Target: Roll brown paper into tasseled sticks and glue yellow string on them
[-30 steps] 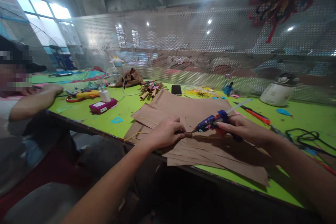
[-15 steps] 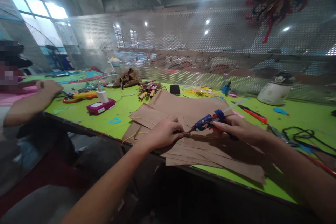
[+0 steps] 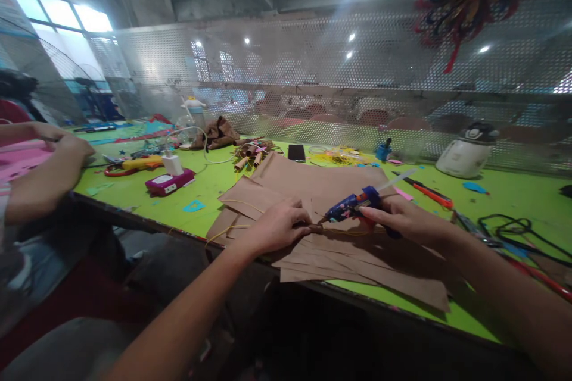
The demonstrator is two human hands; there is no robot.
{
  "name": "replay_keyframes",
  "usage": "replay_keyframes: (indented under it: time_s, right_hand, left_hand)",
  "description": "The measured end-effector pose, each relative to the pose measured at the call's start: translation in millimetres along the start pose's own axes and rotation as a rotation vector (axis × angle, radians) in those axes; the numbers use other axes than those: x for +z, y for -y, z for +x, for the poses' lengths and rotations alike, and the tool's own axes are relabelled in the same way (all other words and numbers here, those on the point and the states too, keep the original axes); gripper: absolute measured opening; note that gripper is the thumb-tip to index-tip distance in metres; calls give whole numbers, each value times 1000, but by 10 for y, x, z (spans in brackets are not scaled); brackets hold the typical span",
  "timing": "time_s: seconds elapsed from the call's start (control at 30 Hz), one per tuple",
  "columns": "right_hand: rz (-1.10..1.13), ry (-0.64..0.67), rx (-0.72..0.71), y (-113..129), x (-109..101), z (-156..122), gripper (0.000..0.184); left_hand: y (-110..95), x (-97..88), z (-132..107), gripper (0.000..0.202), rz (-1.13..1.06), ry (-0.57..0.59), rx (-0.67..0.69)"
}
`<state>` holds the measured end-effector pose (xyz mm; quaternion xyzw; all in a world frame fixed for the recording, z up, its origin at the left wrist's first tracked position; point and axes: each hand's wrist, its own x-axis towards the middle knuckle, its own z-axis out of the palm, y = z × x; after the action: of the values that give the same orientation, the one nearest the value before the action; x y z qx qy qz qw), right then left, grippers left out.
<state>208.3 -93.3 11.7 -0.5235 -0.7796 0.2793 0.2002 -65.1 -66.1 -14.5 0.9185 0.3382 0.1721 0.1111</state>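
Observation:
My right hand (image 3: 402,218) grips a blue glue gun (image 3: 351,205) with a clear glue stick poking out of its back. Its nozzle points left and down at a small brown paper roll (image 3: 314,228). My left hand (image 3: 279,225) pinches that roll with its fingers closed, resting on a stack of brown paper sheets (image 3: 330,250). A thin yellow wire (image 3: 232,228) runs from under my left hand across the paper.
A green table (image 3: 500,190) holds a pink box with a white charger (image 3: 168,177), paper rolls (image 3: 252,153), a black phone (image 3: 297,152), a red-handled tool (image 3: 429,191), black cables (image 3: 518,229) and a white appliance (image 3: 465,155). Another person's arm (image 3: 40,175) rests at left. Perforated screen behind.
Both hands hold nearly the same pose; the glue gun's nozzle has closed in on the roll. The person at left has shifted further out of view as the camera drifted.

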Motion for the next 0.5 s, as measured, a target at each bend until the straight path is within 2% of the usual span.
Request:
replay_keyframes:
  time_s: [0.3,0.5]
  right_hand:
    - [24,26,-24,6,-15,-20,49]
    - [-8,-3,-15,-23,13,5,52]
  left_hand:
    - [-6,1,-3,28,-2,-11,1]
    - [-20,-6,-4,28,0,-8,-9]
